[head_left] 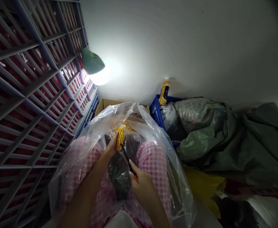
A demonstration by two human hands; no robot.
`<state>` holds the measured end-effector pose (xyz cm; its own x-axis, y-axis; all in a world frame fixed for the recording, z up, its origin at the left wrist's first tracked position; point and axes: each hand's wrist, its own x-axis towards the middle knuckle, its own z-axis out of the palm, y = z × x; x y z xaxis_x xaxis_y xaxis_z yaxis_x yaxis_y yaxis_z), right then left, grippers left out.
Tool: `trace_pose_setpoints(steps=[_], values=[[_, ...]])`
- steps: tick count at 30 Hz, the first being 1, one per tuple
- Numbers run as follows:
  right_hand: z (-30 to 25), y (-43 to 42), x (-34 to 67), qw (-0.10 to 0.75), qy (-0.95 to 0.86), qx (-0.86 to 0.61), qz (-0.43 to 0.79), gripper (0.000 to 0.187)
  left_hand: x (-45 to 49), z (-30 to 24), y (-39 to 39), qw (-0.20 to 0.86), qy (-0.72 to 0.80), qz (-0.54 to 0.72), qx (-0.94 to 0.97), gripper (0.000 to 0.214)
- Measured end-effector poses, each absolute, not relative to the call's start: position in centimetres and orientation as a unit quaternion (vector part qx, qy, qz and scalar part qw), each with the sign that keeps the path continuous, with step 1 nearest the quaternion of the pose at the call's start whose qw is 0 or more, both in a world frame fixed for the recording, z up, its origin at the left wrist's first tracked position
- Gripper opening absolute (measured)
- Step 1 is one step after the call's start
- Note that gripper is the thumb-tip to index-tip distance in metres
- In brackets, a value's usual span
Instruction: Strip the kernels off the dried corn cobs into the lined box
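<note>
From my screen, the corn cob [119, 137] sits at the centre of the view. It is held upright over the lap, inside the mouth of a clear plastic bag [162, 148] that is spread across pink checked trousers [153, 158]. The side of the cob facing me is fully covered in yellow kernels. Just beyond its top lies a small yellow scatter [128, 126], though I cannot tell whether that is loose kernels or another cob. As I judge it, the work on this cob is at an early stage, with most of it left to do.

The left hand [111, 146] is wrapped around the cob from the left, with the fingers closed on its lower half. The right hand [141, 186] is closed tightly around a thin dark tool [126, 156]. The tool's tip points up at the base of the cob and is touching it or nearly so.

Behind the bag there is a cardboard box [105, 104]. To its right a blue crate [156, 110] has a yellow bottle [164, 91] standing at its back edge. A green lamp [92, 61] glares against the wall. Stacked crates [22, 95] fill the left side, and green sacks [224, 139] are heaped on the right.
</note>
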<state>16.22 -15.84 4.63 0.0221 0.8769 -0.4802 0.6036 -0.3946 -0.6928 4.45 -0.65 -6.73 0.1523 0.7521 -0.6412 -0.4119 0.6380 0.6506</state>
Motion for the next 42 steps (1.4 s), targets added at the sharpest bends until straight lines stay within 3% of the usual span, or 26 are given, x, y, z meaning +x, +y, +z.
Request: trace_pose_setpoints(steps=[14, 42], values=[[5.7, -15.5, 16.7, 0.117, -0.522, -0.706, 0.464, 0.048, 4.5, -7.8, -0.5, 0.734, 0.519, 0.389, 0.203, 0.037], [5.9, -15.2, 18.6, 0.130, -0.516, -0.690, 0.491, 0.046, 4.6, -7.6, -0.5, 0.715, 0.538, 0.364, 0.259, 0.039]])
